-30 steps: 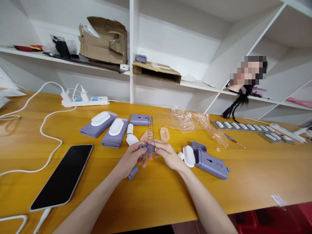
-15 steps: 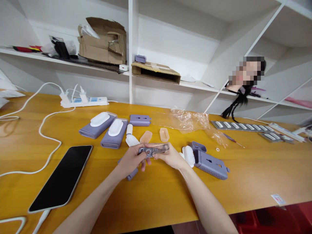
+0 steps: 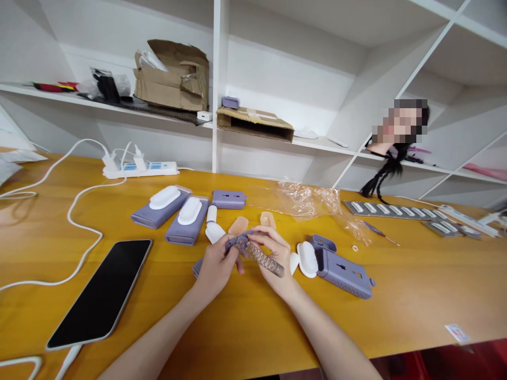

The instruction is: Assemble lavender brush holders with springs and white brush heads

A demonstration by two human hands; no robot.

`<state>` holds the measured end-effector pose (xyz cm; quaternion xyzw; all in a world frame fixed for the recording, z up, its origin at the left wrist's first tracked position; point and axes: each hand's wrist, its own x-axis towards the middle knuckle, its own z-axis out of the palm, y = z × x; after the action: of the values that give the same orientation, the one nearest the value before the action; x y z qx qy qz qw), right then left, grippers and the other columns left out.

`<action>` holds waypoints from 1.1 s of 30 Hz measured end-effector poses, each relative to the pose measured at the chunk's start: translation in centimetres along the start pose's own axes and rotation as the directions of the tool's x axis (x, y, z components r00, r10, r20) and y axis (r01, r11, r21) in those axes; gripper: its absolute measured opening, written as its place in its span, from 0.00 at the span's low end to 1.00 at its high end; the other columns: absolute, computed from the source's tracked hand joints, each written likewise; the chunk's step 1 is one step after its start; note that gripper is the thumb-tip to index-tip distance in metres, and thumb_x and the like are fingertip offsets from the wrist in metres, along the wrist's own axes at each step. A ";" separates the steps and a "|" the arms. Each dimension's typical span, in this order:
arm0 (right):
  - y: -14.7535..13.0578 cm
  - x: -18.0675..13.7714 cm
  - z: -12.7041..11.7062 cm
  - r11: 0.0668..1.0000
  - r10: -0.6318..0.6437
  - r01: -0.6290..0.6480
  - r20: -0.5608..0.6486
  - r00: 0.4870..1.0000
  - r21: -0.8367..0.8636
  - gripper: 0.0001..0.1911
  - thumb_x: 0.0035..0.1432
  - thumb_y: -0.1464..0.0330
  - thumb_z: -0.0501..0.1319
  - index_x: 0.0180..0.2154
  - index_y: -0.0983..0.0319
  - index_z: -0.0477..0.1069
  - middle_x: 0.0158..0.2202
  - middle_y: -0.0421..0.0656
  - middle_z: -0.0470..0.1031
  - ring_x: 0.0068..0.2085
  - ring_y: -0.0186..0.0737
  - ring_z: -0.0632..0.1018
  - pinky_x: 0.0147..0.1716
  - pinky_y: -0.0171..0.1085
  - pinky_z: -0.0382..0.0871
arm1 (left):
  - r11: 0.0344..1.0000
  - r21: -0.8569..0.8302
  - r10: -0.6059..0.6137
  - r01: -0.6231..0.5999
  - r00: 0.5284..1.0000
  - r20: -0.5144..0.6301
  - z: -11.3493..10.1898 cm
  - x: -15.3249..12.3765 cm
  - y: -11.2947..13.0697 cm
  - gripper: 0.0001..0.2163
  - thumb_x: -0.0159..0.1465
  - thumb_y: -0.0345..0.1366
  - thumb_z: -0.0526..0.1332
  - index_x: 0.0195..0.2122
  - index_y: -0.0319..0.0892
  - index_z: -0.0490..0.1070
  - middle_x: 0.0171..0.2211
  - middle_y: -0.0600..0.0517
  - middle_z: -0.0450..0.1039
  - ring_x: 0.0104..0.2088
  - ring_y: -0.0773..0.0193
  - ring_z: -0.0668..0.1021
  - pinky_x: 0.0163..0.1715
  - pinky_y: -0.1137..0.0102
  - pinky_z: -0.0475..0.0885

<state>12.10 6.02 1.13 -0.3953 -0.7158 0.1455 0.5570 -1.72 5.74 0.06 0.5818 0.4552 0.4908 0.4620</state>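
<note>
My left hand (image 3: 217, 261) is closed around a small grey-purple plastic part (image 3: 235, 240) above the table. A thin metal coil spring (image 3: 267, 259) sticks out of that part toward the lower right, across the palm of my right hand (image 3: 275, 253). The fingertips of my right hand grip the part's far end. Just beyond my hands lie two peach-coloured shallow cups (image 3: 238, 226) and a white brush head with a handle (image 3: 214, 229). Partly hidden behind my left hand is a purple piece (image 3: 197, 267). Right of my hands are a white oval bristle pad (image 3: 307, 258) and a purple casing (image 3: 344, 274).
Two purple casings with white pads (image 3: 187, 221) and a flat purple cover (image 3: 228, 199) lie at the back left. A phone (image 3: 101, 290) rests at left near a power strip (image 3: 140, 169). Clear plastic wrap (image 3: 309, 198), a screwdriver (image 3: 374, 229) and a grey strip (image 3: 392, 210) are at right.
The coil spring, earlier lying along the part between both hands, now points out to the lower right. My right hand has turned, its fingers raised to the part's far end.
</note>
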 end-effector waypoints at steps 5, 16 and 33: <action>0.5 -0.2 0.1 0.997 -0.065 0.067 -0.045 0.997 0.042 0.07 0.53 0.74 0.60 0.33 0.59 0.76 0.39 0.45 0.72 0.40 0.37 0.75 0.40 0.37 0.70 | 0.997 -0.075 0.029 -0.024 0.997 0.068 0.3 -0.5 -0.2 0.08 0.60 0.37 0.51 0.36 0.41 0.65 0.18 0.58 0.70 0.18 0.68 0.74 0.23 0.73 0.66; 0.8 -0.5 0.1 0.990 -0.080 0.079 0.002 0.997 0.116 0.09 0.56 0.69 0.58 0.37 0.56 0.76 0.45 0.46 0.72 0.42 0.40 0.76 0.41 0.41 0.72 | 0.987 -0.155 0.045 -0.046 0.999 -0.011 0.5 -1.2 0.8 0.07 0.58 0.38 0.56 0.34 0.42 0.67 0.20 0.56 0.70 0.21 0.66 0.74 0.26 0.72 0.68; 0.7 -0.9 0.5 0.990 -0.094 0.093 0.009 0.996 0.104 0.10 0.57 0.74 0.56 0.37 0.58 0.75 0.47 0.47 0.74 0.45 0.40 0.76 0.45 0.39 0.71 | 0.811 -0.556 -0.145 0.180 0.984 0.108 0.9 -0.9 -0.6 0.15 0.56 0.39 0.58 0.42 0.38 0.73 0.30 0.50 0.75 0.24 0.68 0.73 0.23 0.74 0.64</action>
<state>11.99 5.91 -0.05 -0.3309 -0.7287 0.1588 0.5781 -0.93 4.91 -0.79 0.3929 0.3241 0.5441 0.6667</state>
